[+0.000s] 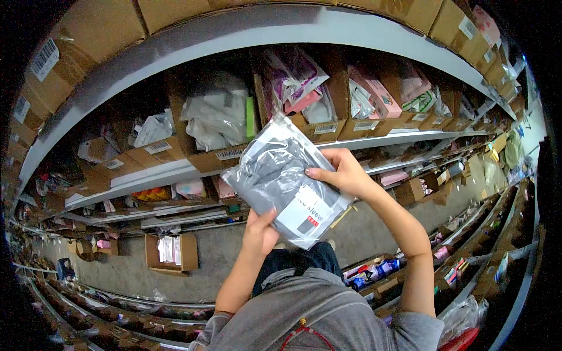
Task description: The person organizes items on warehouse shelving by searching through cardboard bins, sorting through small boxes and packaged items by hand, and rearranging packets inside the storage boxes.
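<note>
A clear plastic bag [275, 169] with dark grey folded fabric inside is held up in front of the shelves, tilted. Its white label reads "ice sleeve" in part and has a small red mark. My left hand [261, 233] grips the lower left edge, thumb on the front. On the upper right edge, my right hand [341, 173] pinches the bag with its thumb on the front; the fingers behind the bag are hidden.
Behind the bag, a metal shelf [170, 173] carries cardboard bins of bagged goods. Boxes [99, 35] line the shelf above. An open carton [186, 253] with white packets stands on the floor at lower left. More racks with bins curve along the bottom and right.
</note>
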Tool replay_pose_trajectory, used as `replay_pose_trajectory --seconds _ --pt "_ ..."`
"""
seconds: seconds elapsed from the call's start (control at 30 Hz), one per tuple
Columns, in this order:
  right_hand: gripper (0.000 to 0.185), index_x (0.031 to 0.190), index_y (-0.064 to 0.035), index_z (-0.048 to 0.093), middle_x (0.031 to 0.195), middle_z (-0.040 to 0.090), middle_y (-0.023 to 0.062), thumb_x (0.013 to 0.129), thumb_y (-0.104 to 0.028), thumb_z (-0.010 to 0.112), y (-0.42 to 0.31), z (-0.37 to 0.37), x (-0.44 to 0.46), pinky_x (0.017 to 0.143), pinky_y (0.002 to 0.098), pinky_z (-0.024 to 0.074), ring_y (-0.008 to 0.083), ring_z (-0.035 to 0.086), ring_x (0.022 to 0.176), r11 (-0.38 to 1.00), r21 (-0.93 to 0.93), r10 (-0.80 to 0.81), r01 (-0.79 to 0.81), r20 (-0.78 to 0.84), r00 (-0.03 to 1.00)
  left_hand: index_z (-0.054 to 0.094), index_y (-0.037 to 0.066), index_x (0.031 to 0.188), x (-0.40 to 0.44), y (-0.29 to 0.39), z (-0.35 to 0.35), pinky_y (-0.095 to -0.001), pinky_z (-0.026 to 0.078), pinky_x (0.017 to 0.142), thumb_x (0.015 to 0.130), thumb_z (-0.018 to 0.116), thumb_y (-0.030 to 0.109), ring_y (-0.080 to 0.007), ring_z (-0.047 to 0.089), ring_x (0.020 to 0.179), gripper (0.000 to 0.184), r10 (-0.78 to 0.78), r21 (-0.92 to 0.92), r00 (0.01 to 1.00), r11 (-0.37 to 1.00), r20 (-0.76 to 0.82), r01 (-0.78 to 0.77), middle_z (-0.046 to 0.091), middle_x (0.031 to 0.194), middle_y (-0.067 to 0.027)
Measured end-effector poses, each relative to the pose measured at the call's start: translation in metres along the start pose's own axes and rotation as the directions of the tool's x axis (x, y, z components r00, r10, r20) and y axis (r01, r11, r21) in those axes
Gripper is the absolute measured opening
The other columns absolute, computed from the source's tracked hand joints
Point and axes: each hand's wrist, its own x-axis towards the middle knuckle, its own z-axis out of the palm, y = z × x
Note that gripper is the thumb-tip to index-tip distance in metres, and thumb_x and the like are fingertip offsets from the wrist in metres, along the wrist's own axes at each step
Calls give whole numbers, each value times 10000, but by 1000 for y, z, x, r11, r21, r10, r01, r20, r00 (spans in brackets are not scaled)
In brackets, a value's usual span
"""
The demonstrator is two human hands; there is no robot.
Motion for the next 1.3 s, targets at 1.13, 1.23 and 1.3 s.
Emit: replay_pose_trajectory --seconds 1.13,1.23,1.3 --pt "152 786 85 538 799 559 159 698 -38 542 -62 -95 78 671 278 439 193 555 711 918 304 -109 256 -426 898 380 -19 1071 -5 -5 -2 -318 395 793 737 509 24 -208 481 928 360 -159 173 975 967 -155 185 480 1014 -115" --pt "165 675 86 553 660 577 141 700 -76 576 -57 -102 72 550 240 442 141 554 548 959 209 -129 193 -287 949 371 -20 1076 -1 -9 -2 -320 398 790 738 508 25 -210 480 929 368 -201 190 971 956 -131 224 475 1015 -118" --pt "165 672 78 556 648 575 136 699 -84 578 -53 -101 72 533 233 435 134 546 530 960 202 -131 195 -293 947 366 -20 1078 0 -9 -3 -322 399 790 738 508 25 -212 480 929 372 -214 194 969 953 -120 234 474 1015 -119"
